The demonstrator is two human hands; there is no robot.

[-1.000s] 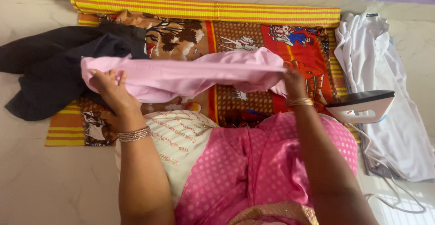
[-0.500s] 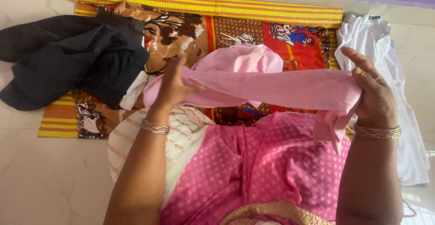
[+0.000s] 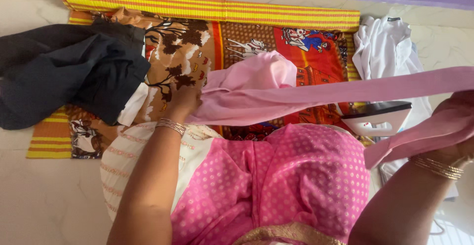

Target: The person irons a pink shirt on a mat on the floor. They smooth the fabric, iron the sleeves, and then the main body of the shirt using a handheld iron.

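A light pink garment (image 3: 276, 94) stretches across the middle, pulled taut between both hands. My left hand (image 3: 181, 102) grips its left end over the patterned orange and red mat (image 3: 197, 47). My right hand (image 3: 456, 149) is at the far right edge, mostly covered by the pink cloth it holds, with bangles showing at the wrist. A bunched part of the garment rests on the mat behind the stretched strip.
A black garment (image 3: 64, 72) lies heaped on the mat's left end. A white shirt (image 3: 387, 45) lies on the pale floor at the right. An electric iron (image 3: 377, 117) stands beside the mat's right edge, under the stretched cloth. My pink sari fills the foreground.
My right hand has swung far to the right, drawing the pink garment out longer. My left hand has shifted slightly left and lower. The iron is in sight again.
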